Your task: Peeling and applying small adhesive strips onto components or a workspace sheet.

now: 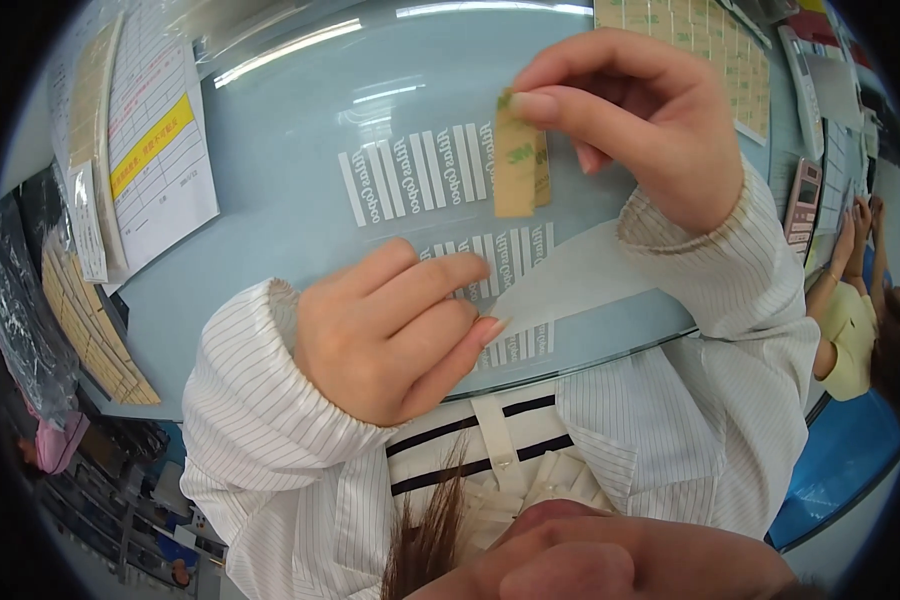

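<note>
Near table edge (625, 352) runs close under the left hand (395, 335), between it and the torso; open tabletop (280, 170) lies up and left of both hands. Right hand (635, 115) has thumb and index clamped on top of the tan strip (515, 175), which hangs just right of the upper row of white strips (415, 170). Left fingers curled, over lower white strips; thumb tip at corner of translucent film (585, 275), can't tell if pinched. Film spans toward right cuff, partly covering lower strips. Papers (160, 160) bound the left side, tan sheets (690, 45) upper right, pink calculator (802, 200) far right. Surface pale blue-grey, glossy, light streaks on it. Room: co-worker (845, 320) and blue chair (840, 470) at right, plastic bags (20, 290) at left.
</note>
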`<state>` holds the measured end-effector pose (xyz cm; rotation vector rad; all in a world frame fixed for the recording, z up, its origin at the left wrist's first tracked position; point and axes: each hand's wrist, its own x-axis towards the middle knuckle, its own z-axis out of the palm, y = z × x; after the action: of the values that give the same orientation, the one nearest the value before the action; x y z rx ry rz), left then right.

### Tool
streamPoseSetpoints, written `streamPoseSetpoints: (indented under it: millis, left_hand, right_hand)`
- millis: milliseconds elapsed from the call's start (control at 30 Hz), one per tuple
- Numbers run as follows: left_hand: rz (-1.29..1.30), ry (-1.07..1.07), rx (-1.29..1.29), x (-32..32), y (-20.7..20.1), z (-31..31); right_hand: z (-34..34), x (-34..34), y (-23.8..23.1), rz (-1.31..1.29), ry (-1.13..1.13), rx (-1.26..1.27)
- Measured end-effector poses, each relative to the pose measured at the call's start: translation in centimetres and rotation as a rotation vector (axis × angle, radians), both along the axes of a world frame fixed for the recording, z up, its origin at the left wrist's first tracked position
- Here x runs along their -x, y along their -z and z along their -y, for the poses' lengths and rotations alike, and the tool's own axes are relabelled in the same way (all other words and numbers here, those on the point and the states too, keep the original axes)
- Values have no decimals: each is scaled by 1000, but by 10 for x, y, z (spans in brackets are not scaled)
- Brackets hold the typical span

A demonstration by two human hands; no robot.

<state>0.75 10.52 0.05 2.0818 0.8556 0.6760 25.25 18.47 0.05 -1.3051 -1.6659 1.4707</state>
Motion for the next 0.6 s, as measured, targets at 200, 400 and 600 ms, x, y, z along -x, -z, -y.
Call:
streamPoseSetpoints:
  millis: [200, 400, 600]
  left_hand:
    - [-113, 62, -106, 0, 4, 0]
    - [-210, 76, -260, -1, 3, -2]
    - [-274, 81, -233, -1, -5, -4]
  right_hand:
    - [2, 0, 9, 45, -43, 14]
    - [1, -2, 9, 20, -102, -28]
    - [-8, 5, -13, -4, -117, 150]
